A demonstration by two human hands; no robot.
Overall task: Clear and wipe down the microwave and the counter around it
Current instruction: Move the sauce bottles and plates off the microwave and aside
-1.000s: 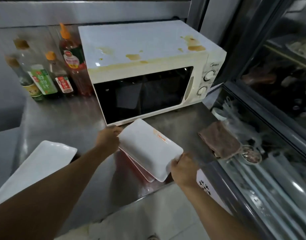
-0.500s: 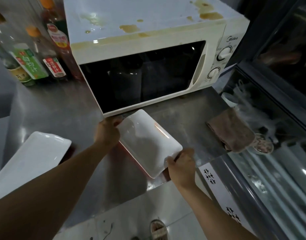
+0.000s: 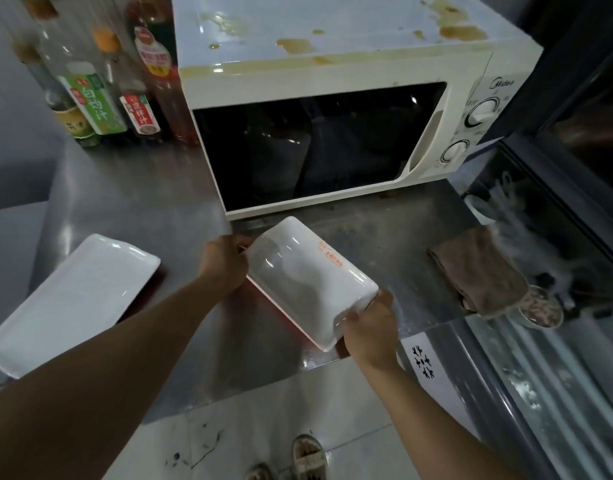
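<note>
Lifted a little higher off the tabletop (image 3: pixel 131 202) than half a second ago, the stack of white rectangular plates (image 3: pixel 308 282), and tilted, with the view drawn closer to the microwave (image 3: pixel 332 109). Gripped at both ends: left hand (image 3: pixel 225 265) curled round the far-left edge, right hand (image 3: pixel 370 327) with fingers (image 3: pixel 353 318) wrapped over the near-right corner. Uncertain how many plates in the stack; one white top face with an orange printed mark, plus a reddish rim showing beneath. One more long white plate (image 3: pixel 73 299) lying flat on the tabletop to the left, well apart from the held stack. One white microwave standing behind the stack, door shut, two dials (image 3: pixel 480 112) on its right panel, several brown spill stains (image 3: pixel 294 45) across its top and along the front lip. Four sauce bottles (image 3: pixel 121 98) grouped just left of the microwave, against the wall. One brown cloth (image 3: pixel 478 275) lying folded at the right edge of the tabletop, near a glass-fronted cabinet (image 3: pixel 557 341). Below, pale floor tiles and two sandalled feet (image 3: pixel 308 455).
</note>
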